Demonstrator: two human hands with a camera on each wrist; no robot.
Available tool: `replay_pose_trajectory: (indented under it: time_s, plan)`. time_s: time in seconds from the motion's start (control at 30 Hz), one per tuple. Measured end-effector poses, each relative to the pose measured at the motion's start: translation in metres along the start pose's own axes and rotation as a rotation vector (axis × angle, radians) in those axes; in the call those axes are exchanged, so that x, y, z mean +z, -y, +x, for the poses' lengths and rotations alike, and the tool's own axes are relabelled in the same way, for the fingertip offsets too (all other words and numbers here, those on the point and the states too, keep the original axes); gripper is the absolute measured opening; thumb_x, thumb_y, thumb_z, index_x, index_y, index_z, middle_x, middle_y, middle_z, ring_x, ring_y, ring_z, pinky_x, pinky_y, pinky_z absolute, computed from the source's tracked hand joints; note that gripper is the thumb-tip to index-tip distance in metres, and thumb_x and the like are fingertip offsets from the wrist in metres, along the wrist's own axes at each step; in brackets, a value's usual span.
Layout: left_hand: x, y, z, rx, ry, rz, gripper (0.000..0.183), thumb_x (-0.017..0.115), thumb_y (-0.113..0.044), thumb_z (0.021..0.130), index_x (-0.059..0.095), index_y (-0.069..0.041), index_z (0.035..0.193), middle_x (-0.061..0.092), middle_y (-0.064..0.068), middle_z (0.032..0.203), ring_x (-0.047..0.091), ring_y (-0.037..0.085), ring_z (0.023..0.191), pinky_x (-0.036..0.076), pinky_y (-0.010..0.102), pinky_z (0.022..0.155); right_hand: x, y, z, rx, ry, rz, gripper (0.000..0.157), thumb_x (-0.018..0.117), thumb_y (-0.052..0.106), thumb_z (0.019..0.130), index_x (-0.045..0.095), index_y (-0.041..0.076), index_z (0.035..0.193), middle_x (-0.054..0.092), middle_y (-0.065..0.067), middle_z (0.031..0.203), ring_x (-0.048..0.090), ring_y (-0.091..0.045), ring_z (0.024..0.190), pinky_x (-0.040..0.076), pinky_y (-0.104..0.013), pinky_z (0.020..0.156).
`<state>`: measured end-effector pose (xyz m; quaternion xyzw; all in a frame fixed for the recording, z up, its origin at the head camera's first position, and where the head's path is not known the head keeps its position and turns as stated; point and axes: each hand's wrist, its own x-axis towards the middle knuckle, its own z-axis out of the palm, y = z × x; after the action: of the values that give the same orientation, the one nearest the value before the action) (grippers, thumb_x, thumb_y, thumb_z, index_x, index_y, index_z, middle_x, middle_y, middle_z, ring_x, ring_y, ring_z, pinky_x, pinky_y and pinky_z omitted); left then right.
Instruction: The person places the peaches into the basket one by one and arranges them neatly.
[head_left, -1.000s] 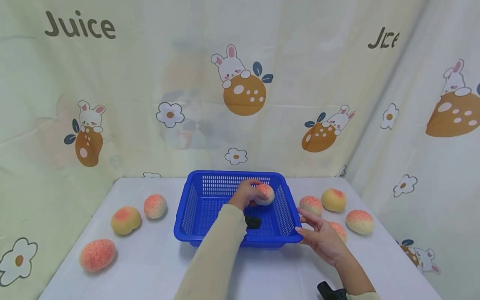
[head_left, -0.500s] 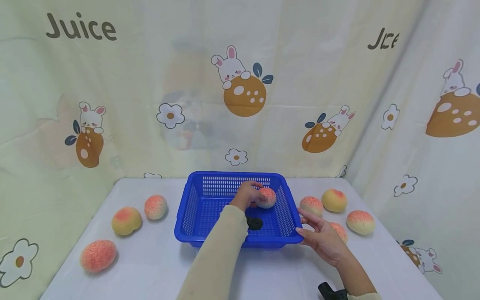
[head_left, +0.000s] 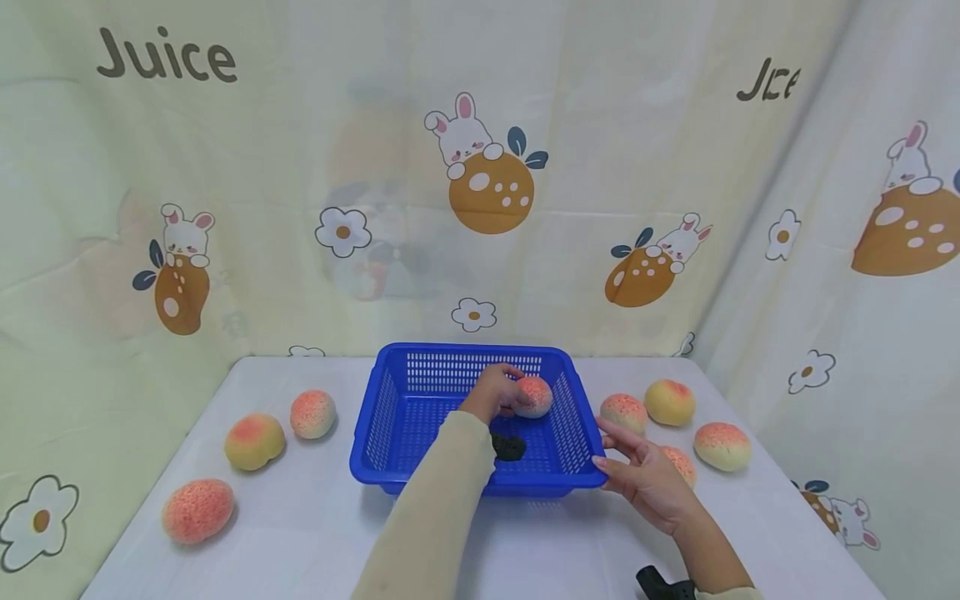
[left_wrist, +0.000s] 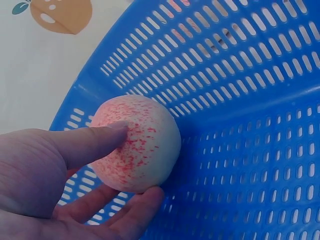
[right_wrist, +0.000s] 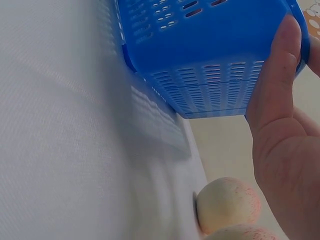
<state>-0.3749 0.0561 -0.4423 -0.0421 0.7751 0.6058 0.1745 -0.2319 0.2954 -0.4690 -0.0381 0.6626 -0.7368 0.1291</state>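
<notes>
A blue plastic basket (head_left: 420, 433) with slotted walls sits mid-table. Inside it, towards the right end, my left hand (head_left: 491, 392) holds a round pale peach (head_left: 536, 397) with red speckles. In the left wrist view, the thumb lies across the peach (left_wrist: 145, 145) and the other fingers curl under it, near the slotted wall. At the basket's near right corner, my right hand (head_left: 645, 479) grips the rim. In the right wrist view, its thumb (right_wrist: 287, 45) presses one side of the rim while fingers reach round the other.
Left of the basket lie a yellow peach (head_left: 255, 442), a speckled peach (head_left: 312, 414) and a redder oval one (head_left: 198, 511). Several more, including a yellow peach (head_left: 670, 402) and an oval peach (head_left: 722, 446), lie to the right, close to my right hand. A printed curtain (head_left: 405, 167) hangs behind.
Over the first half second, my left hand and the peach moved slightly down and to the right inside the basket. Since then they look still, and my right hand keeps its place.
</notes>
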Motion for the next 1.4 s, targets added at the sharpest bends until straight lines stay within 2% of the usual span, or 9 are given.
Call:
replay_pose_trajectory:
  time_s: [0.2,0.53,0.7,1.03,1.23,1.4]
  plan:
    - [-0.002,-0.001,-0.005,0.005,-0.003,0.004,0.045,0.077,0.008,0.083,0.066,-0.007,0.124,0.065,0.016,0.122,0.067,0.030,0.094,0.059,0.051,0.094,0.001,0.001,0.001,-0.016,0.018,0.006,0.077,0.065,0.006,0.099,0.022,0.006,0.163,0.054,-0.001,0.118,0.072,-0.012,0.098,0.061,-0.033,0.089]
    - [-0.004,0.001,0.001,-0.006,0.000,0.011,0.044,0.075,0.006,0.087,0.064,-0.007,0.127,0.064,0.017,0.121,0.068,0.031,0.094,0.058,0.051,0.095,0.004,0.002,0.005,-0.009,0.012,-0.010,0.077,0.066,0.007,0.099,0.023,0.007,0.163,0.054,-0.002,0.119,0.071,-0.013,0.099,0.061,-0.034,0.089]
    - [-0.009,-0.002,-0.005,0.005,0.004,0.034,0.047,0.075,0.005,0.087,0.063,-0.007,0.130,0.064,0.017,0.122,0.069,0.031,0.096,0.057,0.051,0.097,0.005,0.002,0.006,-0.003,0.011,-0.010,0.077,0.067,0.007,0.099,0.023,0.007,0.163,0.053,-0.002,0.119,0.071,-0.013,0.101,0.061,-0.034,0.091]
    - [-0.019,-0.009,-0.026,0.107,0.047,0.078,0.054,0.072,0.004,0.089,0.058,-0.005,0.140,0.060,0.017,0.133,0.069,0.029,0.107,0.058,0.047,0.098,0.003,0.001,0.003,-0.011,0.000,-0.001,0.074,0.064,0.006,0.100,0.024,0.007,0.162,0.053,-0.001,0.120,0.069,-0.012,0.101,0.061,-0.035,0.092]
    - [-0.024,-0.012,-0.040,0.179,0.081,0.131,0.056,0.074,-0.005,0.092,0.054,-0.007,0.143,0.062,0.017,0.124,0.067,0.034,0.112,0.060,0.044,0.092,0.002,0.001,0.001,-0.002,-0.020,0.003,0.075,0.065,0.007,0.100,0.024,0.009,0.163,0.053,-0.001,0.120,0.069,-0.013,0.103,0.060,-0.035,0.093]
    - [-0.025,-0.012,-0.050,0.229,0.105,0.132,0.055,0.074,-0.013,0.095,0.053,-0.008,0.145,0.063,0.018,0.126,0.069,0.035,0.111,0.062,0.041,0.087,0.001,-0.001,0.000,0.001,-0.011,0.030,0.075,0.065,0.007,0.100,0.023,0.009,0.163,0.054,0.000,0.120,0.070,-0.012,0.101,0.060,-0.034,0.093]
